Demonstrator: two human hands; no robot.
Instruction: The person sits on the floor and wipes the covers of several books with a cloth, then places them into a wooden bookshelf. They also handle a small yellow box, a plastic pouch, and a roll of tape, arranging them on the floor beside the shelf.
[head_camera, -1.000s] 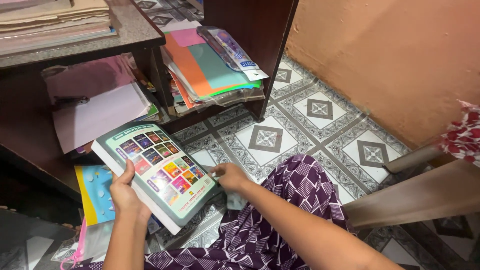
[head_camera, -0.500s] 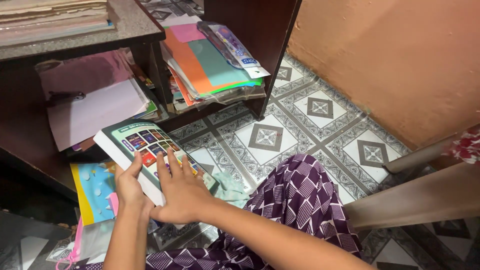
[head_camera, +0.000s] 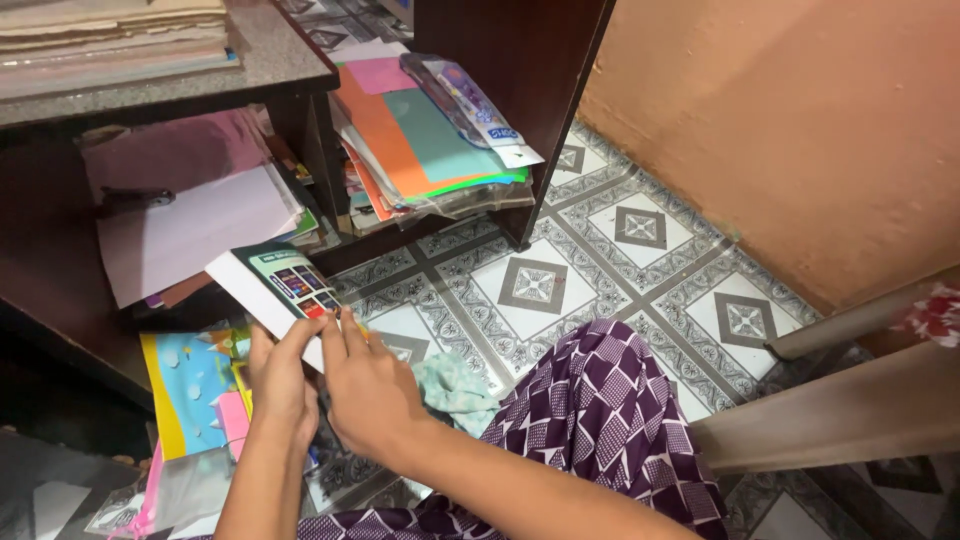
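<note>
Both hands clamped on a white-edged book (head_camera: 275, 290) with a dark green cover of small coloured squares, left hand (head_camera: 280, 375) wrapped under its near edge and right hand (head_camera: 372, 390) pressed flat on top, the book tilted just above the floor before a dark wooden shelf (head_camera: 520, 110). Best handled with thumbs and fingers spread on both sides, kept level and clear of the loose coloured papers (head_camera: 195, 400) lying directly below the grip. Beyond the grip, grey patterned floor tiles (head_camera: 640, 230), stacked sheets in orange and teal (head_camera: 430, 140), an orange wall (head_camera: 800, 120) to the right.
</note>
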